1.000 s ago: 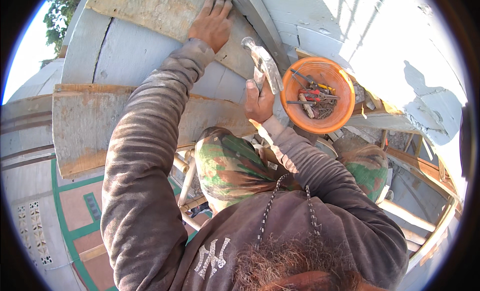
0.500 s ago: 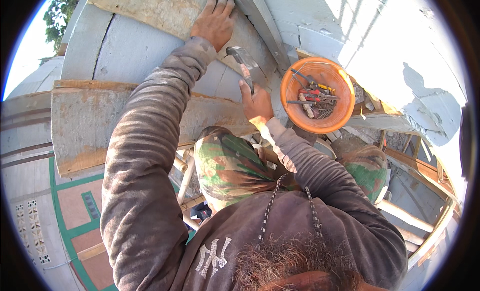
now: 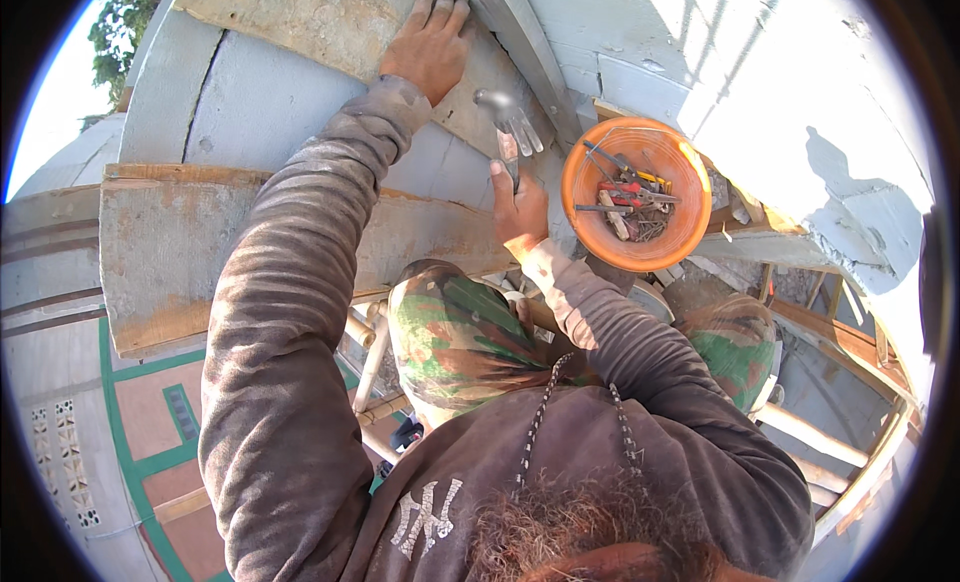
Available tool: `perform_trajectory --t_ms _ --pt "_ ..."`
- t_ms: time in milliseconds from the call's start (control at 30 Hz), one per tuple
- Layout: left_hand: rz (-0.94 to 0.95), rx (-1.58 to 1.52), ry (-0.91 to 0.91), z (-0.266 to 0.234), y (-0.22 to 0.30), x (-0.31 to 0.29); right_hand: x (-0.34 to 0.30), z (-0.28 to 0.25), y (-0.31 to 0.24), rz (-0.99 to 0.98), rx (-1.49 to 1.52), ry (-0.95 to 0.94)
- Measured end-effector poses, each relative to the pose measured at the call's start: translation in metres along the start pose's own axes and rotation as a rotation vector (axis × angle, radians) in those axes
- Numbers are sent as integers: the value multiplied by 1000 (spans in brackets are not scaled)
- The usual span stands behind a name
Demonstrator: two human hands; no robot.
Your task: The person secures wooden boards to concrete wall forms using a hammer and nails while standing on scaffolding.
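My right hand [image 3: 521, 210] grips a claw hammer [image 3: 508, 142] by its handle; the metal head points away from me and is smeared by motion. Flat against a worn wooden board [image 3: 310, 27] at the top lies my left hand [image 3: 430, 47], its fingers stretched out and holding nothing. The hammer head hovers near that board's lower right end, just right of my left wrist. Whether it touches the wood I cannot tell. A second weathered plank [image 3: 180, 257] runs below, passing under my left forearm.
An orange bucket [image 3: 580, 197] with pliers, other tools and nails stands right of the hammer. A pale wall [image 3: 640, 32] rises beyond it. Bamboo poles [image 3: 372, 367] and my camouflage-clad knees [image 3: 460, 332] are below. At lower left, a green-framed wall [image 3: 160, 462] lies far down.
The hammer has swung a little to the right, its head turning so the claw shows. My left hand stays in place on the board.
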State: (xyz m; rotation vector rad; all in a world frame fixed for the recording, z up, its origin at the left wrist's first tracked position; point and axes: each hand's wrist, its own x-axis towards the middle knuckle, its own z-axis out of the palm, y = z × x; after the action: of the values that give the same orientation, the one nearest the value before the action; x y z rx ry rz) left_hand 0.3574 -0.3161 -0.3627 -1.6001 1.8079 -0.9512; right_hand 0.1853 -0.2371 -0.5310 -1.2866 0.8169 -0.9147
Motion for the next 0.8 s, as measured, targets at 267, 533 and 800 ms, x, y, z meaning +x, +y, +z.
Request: perform_trajectory --t_ms 267,533,800 --pt "18 -126 -179 4 -6 4 6 -8 -30 104 -293 -235" --pt "58 -30 -164 0 -6 1 -2 -11 -28 -76 155 -19" --pt "54 -59 -168 -5 -5 5 -5 -5 -14 -148 0 -35"
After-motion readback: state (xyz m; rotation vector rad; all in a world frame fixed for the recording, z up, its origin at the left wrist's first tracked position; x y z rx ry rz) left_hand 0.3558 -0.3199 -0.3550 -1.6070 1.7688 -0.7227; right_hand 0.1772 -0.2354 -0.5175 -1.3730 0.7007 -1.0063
